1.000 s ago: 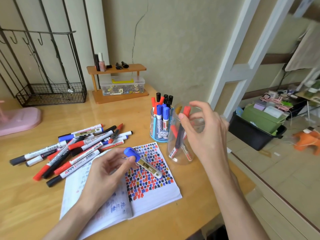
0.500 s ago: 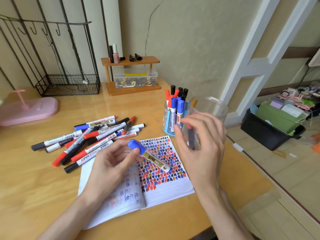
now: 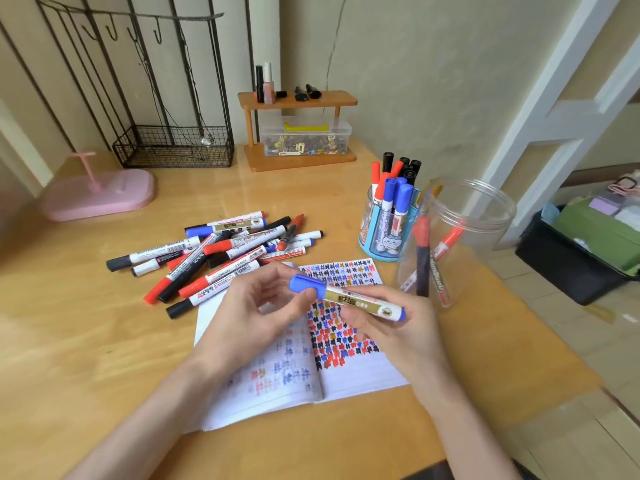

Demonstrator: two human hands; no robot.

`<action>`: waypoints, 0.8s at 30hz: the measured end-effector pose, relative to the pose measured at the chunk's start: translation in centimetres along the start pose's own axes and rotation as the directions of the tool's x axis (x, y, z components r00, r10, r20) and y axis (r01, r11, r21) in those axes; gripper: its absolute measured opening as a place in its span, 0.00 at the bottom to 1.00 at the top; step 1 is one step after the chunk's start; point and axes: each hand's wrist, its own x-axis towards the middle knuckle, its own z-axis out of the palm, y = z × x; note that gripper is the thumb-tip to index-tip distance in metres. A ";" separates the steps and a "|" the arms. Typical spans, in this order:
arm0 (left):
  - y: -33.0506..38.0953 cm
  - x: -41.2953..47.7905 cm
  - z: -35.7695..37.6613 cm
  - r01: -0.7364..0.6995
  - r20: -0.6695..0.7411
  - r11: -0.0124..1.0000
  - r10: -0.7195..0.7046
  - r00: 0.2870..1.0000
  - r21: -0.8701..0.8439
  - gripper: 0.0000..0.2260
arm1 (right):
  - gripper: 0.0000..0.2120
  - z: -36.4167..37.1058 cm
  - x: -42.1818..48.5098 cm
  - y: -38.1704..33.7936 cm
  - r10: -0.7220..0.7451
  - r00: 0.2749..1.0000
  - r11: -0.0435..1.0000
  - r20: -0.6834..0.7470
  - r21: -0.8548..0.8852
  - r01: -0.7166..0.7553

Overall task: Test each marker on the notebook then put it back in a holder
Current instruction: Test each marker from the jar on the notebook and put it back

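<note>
Both hands hold one blue-capped marker [image 3: 349,296] with a gold label over the open notebook [image 3: 346,379]. My left hand [image 3: 256,317] pinches its blue cap end, and my right hand [image 3: 391,327] grips the barrel near the other end. The notebook's right page is covered in red, blue and black test marks. A pile of several markers [image 3: 221,254] lies on the desk to the left. A blue holder [image 3: 384,233] full of markers stands behind the notebook, beside a clear plastic jar [image 3: 485,216] that holds a few markers.
A wooden shelf [image 3: 298,98] with a clear box of small items stands at the back wall. A black wire basket [image 3: 173,147] and a pink stand [image 3: 100,195] sit at the back left. The desk's right edge drops to the floor, where a black bin [image 3: 571,268] stands.
My right hand let go of the red marker in the clear jar, came down and took hold of the blue-capped marker's barrel. The left hand kept holding the cap end.
</note>
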 end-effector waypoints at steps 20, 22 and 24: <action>0.0 -0.9 1.1 -0.200 0.356 0.901 0.055 0.933 0.385 0.15 | 0.11 1.0 -1.5 -0.1 0.022 1.000 0.994 -0.012 0.105 -0.021; 0.1 -0.8 0.8 -0.139 0.392 0.938 0.005 0.920 0.316 0.16 | 0.09 1.0 -1.7 -0.2 0.004 1.000 0.995 0.006 0.095 -0.005; 0.3 -0.8 0.5 -0.099 0.423 0.959 -0.024 0.906 0.265 0.16 | 0.09 1.1 -1.7 -0.4 0.010 1.000 0.995 0.011 0.101 -0.011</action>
